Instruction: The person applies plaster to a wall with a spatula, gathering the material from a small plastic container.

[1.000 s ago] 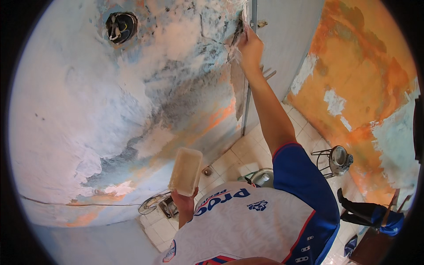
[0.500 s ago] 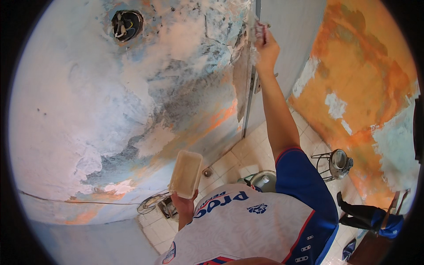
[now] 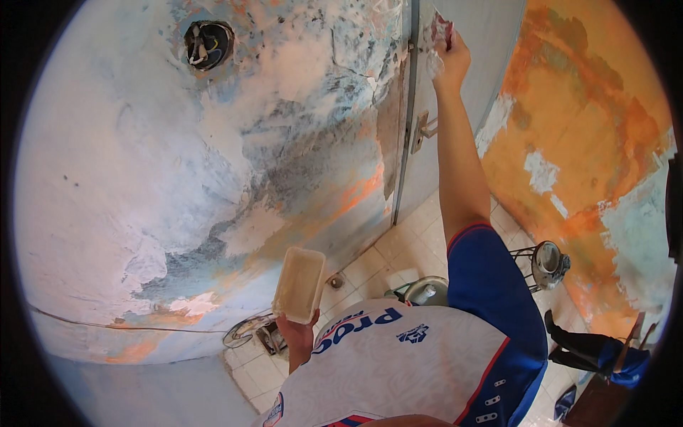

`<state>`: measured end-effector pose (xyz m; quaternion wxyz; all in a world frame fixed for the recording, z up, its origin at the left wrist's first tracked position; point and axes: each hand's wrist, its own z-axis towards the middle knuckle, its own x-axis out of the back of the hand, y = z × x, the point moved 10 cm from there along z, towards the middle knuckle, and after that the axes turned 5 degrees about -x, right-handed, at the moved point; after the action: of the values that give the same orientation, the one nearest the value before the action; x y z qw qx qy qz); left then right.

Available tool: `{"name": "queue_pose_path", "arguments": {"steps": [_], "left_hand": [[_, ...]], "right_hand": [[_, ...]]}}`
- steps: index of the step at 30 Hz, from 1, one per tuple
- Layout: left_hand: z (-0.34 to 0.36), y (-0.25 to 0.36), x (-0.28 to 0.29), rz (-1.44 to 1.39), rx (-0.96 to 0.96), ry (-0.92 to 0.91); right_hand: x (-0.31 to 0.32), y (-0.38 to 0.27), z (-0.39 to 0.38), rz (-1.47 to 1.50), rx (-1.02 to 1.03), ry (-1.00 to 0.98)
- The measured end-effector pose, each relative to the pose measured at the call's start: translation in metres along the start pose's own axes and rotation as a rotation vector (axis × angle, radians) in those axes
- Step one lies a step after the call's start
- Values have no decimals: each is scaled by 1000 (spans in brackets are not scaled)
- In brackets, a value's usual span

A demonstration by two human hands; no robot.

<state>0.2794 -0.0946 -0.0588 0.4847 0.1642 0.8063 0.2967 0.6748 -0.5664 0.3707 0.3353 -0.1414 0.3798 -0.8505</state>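
My left hand (image 3: 297, 334) grips the lower end of a shallow rectangular cream tub (image 3: 298, 288), held up before the wall. Its inside is smeared with pale residue. Out at the full reach of my raised arm, my right hand (image 3: 452, 65) is closed around a putty scraper (image 3: 440, 34) with a reddish handle and whitish smears. The scraper is in front of the grey door (image 3: 462, 92), right of the wall's edge; whether it touches the door I cannot tell. Patchy pale filler covers the wall (image 3: 213, 156), with dark, blue and orange areas showing through.
An open round electrical box (image 3: 208, 45) with wires sits in the wall. A door handle (image 3: 425, 132) juts out below my right hand. On the tiled floor are a bucket (image 3: 441, 290), a coil of cable (image 3: 242, 331) and a metal stand (image 3: 546, 265). Orange-patched wall (image 3: 569, 121) stands right.
My right hand with the scraper has moved right, from the wall's edge by the door frame to over the door. The left hand still holds the tub in nearly the same place.
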Motion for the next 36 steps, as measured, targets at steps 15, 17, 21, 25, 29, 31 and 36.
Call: {"name": "queue_pose_path", "arguments": {"steps": [15,17,21,25,29,31,36], "left_hand": [[10,-7,-2,38,35,-40],[7,-7,-4,33,38,-8],[5,-2,-10,37,17,-8],[4,0,-7,16,22,4],[3,-1,-12,9,32,-17],[1,0,-17,16,25,-28],[6,-8,-20,28,57,-18]], "right_hand": [[13,5,-32,-16,-59,-1],[5,22,-43,-76,-58,33],[-15,32,-58,-1,-32,58],[-31,28,-73,-22,20,30],[-19,36,-81,11,44,28],[-13,40,-74,61,-59,-5],[-25,53,-72,-9,22,21]]}}
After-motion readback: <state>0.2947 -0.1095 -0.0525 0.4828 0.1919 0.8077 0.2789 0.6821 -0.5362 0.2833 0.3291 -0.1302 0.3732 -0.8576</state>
